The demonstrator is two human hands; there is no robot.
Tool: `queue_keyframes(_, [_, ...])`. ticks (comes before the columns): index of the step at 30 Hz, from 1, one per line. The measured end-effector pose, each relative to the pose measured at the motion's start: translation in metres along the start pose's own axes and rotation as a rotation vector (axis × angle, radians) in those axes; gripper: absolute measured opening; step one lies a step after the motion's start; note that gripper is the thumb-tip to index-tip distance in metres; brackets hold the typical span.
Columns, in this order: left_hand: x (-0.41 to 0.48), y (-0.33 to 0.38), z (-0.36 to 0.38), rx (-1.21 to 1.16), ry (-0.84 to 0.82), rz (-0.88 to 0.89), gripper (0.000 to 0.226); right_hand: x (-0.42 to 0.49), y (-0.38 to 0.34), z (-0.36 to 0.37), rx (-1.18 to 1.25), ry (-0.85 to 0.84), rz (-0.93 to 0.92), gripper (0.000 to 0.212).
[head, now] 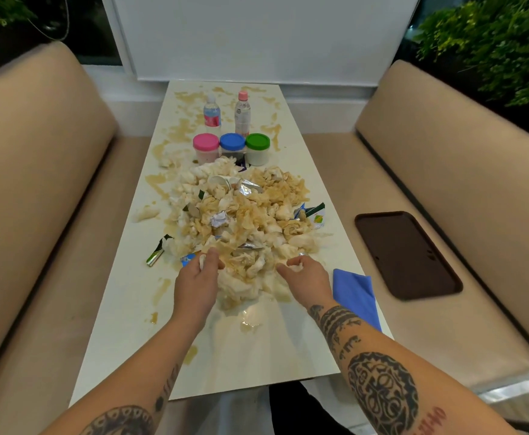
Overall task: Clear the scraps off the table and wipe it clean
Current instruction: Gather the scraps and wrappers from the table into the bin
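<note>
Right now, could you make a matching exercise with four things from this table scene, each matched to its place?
Things:
1. blue cloth
2. dark tray
3. green-lidded jar
4. pile of scraps

Places:
A. on the right bench seat
B. middle of the table, ahead of both hands
C. right end of the row of three jars
D. at the table's right edge, beside the right hand

Pairs: 1-D, 2-A, 3-C, 4-B

Glossy white table (258,350) under soggy paper scraps (241,211) and foil.
</note>
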State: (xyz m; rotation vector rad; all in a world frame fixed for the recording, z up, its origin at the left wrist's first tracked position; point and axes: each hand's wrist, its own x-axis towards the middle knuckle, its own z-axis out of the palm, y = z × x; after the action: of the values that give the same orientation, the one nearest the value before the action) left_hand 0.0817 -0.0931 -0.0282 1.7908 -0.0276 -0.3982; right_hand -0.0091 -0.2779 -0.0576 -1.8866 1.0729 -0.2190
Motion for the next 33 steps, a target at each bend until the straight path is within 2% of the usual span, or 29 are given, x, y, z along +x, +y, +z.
queue_keyframes(3, [0.003, 0.000, 0.006, -0.052, -0.059, -0.035, 0.037, 0.012, 0.008, 0.008, -0.219, -0.018, -0.017, 0.052])
queue_keyframes(4, [0.004, 0.001, 0.010, -0.065, -0.085, -0.044, 0.034, 0.014, 0.011, 0.011, -0.255, -0.017, -0.008, 0.051])
queue_keyframes(7, [0.004, 0.002, 0.020, -0.071, -0.173, -0.049, 0.025, 0.019, 0.018, 0.014, -0.288, 0.003, 0.020, 0.029])
queue_keyframes(11, [0.004, 0.002, 0.033, -0.051, -0.196, -0.008, 0.018, 0.016, 0.016, 0.005, -0.112, -0.007, 0.019, 0.015])
queue_keyframes(14, [0.002, 0.004, 0.041, -0.022, -0.175, -0.013, 0.008, 0.000, 0.005, -0.001, 0.158, -0.048, -0.027, 0.012])
queue_keyframes(17, [-0.009, 0.013, 0.045, -0.025, -0.279, -0.047, 0.017, -0.026, -0.013, -0.005, 0.292, -0.116, -0.072, 0.014])
queue_keyframes(19, [-0.016, 0.016, 0.043, -0.005, -0.327, -0.015, 0.021, -0.039, -0.024, -0.004, 0.327, -0.161, -0.119, 0.009])
queue_keyframes(22, [-0.023, 0.020, 0.030, -0.028, -0.267, 0.024, 0.007, -0.054, -0.037, 0.001, 0.359, -0.203, -0.164, 0.007])
queue_keyframes(25, [-0.026, 0.023, 0.006, -0.071, -0.188, -0.001, 0.026, -0.065, -0.045, 0.009, 0.388, -0.185, -0.170, 0.006])
queue_keyframes(27, [-0.030, 0.023, -0.014, -0.136, -0.161, -0.027, 0.024, -0.070, -0.047, 0.015, 0.408, -0.171, -0.146, 0.006])
queue_keyframes(30, [-0.033, 0.021, -0.042, -0.229, -0.167, -0.079, 0.019, -0.083, -0.054, 0.026, 0.466, -0.211, -0.164, 0.019])
queue_keyframes(32, [-0.036, 0.018, -0.059, -0.292, -0.218, -0.115, 0.016, -0.093, -0.062, 0.035, 0.434, -0.273, -0.171, 0.033])
queue_keyframes(33, [-0.037, 0.015, -0.065, -0.281, -0.240, -0.122, 0.016, -0.097, -0.066, 0.040, 0.397, -0.301, -0.169, 0.033])
